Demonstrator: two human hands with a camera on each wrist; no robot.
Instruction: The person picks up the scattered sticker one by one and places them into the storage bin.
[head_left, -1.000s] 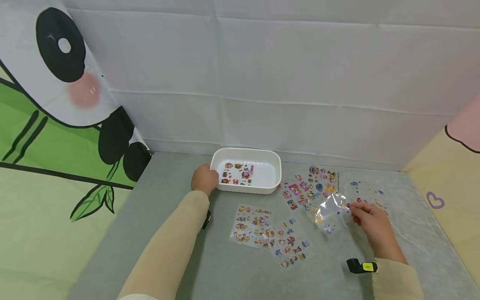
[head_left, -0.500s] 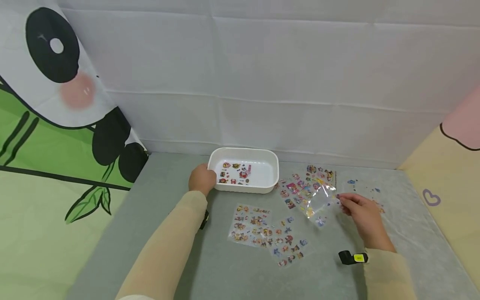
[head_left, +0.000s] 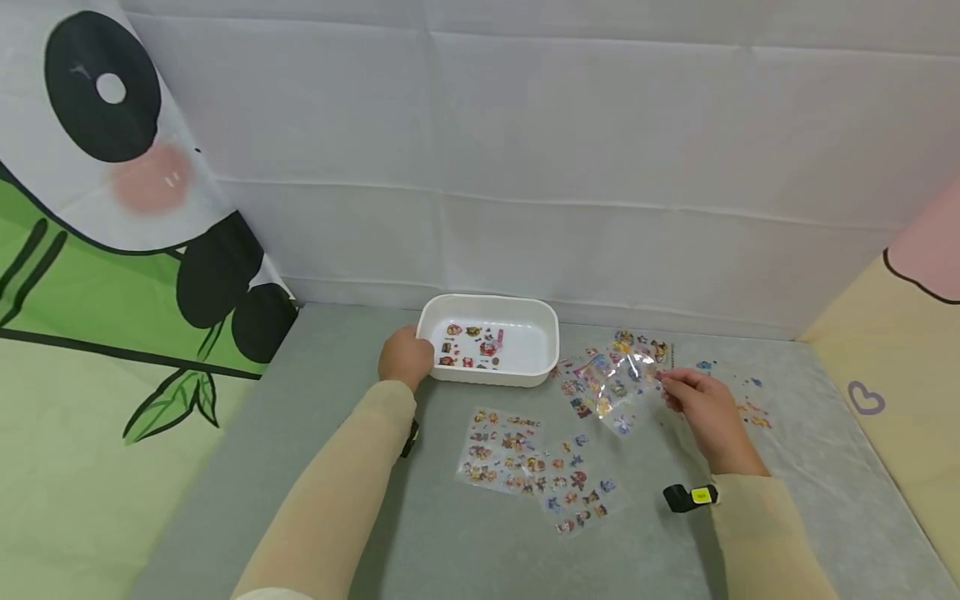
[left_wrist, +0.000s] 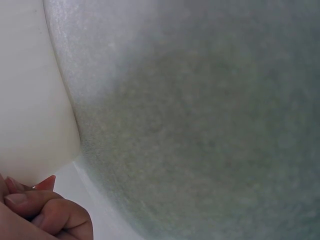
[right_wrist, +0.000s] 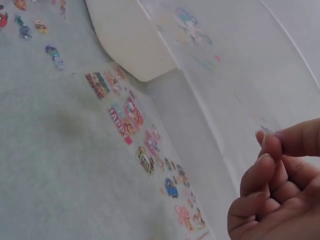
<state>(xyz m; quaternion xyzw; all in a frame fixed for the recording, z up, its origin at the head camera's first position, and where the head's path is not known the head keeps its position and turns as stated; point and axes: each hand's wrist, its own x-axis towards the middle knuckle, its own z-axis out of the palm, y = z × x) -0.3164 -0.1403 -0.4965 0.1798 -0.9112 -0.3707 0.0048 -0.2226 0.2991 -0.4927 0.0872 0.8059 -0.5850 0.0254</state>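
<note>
My left hand (head_left: 406, 358) grips the left end of a white plastic tray (head_left: 498, 378), and its curled fingers show at the tray's edge in the left wrist view. Inside the tray lies a clear sticker sheet (head_left: 471, 347) with small cartoon figures. Between thumb and forefinger, my right hand (head_left: 701, 412) pinches the edge of another clear sticker sheet (head_left: 619, 388), raised and catching the light. The right wrist view shows this hand (right_wrist: 275, 185) with the other fingers curled in. Beneath the held sheet, a colourful sticker sheet (head_left: 576, 407) lies on the table, partly covered.
Two overlapping sticker sheets (head_left: 501, 450) (head_left: 581, 496) lie in front of the tray on the grey table (head_left: 480, 558). Another faint sheet (head_left: 753, 410) is at the right, behind my right hand. A white cloth wall (head_left: 555, 167) rises at the table's back edge.
My right hand has moved left and a little farther back, bringing the pinched sheet over the colourful sheet near the tray. My left hand keeps its grip on the tray.
</note>
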